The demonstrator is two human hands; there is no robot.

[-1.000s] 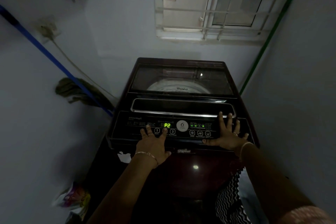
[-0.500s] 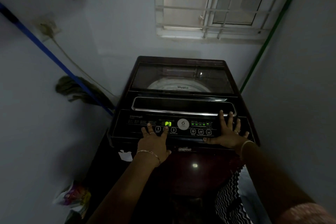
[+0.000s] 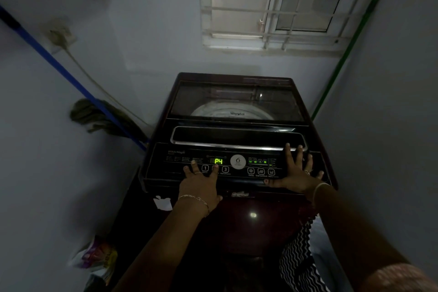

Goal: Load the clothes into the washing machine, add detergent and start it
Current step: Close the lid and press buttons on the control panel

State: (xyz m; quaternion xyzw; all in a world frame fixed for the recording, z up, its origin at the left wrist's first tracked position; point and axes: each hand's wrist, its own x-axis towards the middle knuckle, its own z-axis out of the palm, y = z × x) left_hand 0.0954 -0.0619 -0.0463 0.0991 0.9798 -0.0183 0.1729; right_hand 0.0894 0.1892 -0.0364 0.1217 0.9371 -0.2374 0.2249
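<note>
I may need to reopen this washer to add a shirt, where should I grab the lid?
Take the lid by the recessed chrome-trimmed handle along its front edge, just behind the control panel. Reach from the front, fingers hooked under, lifting up and back. The right hand already lies beside it.

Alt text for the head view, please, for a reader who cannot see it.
Seen from above in a dim room, a person's left hand presses a button below the green display reading P4 on a closed top-load washing machine, while the right hand rests spread on the control panel. A barred window is behind; a mop leans at left.
</note>
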